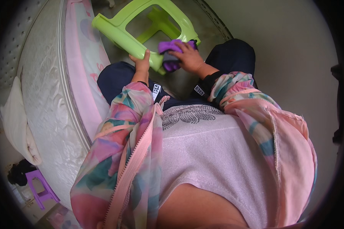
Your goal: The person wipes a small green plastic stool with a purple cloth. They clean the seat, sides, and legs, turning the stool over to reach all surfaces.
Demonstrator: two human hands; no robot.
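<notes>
A lime-green plastic stool [119, 31] lies tipped in front of my knees, with its open frame facing up. My left hand [142, 64] grips the stool's near edge, the thumb lying along the top. In my right hand [189, 57] is a bunched purple and grey cloth [172, 58], pressed against the stool's near right part. The cloth covers that corner, and the fingers of my right hand rest spread over it. Part of the stool's far side runs out of view at the top.
On the left stands a mattress [46, 108] with a pink-edged sheet [80, 71]. A folded cream cloth [18, 123] hangs by its outer side. Farther down are a purple plastic stool [41, 189] and a black item [20, 171]. A pale wall [292, 57] rises at right.
</notes>
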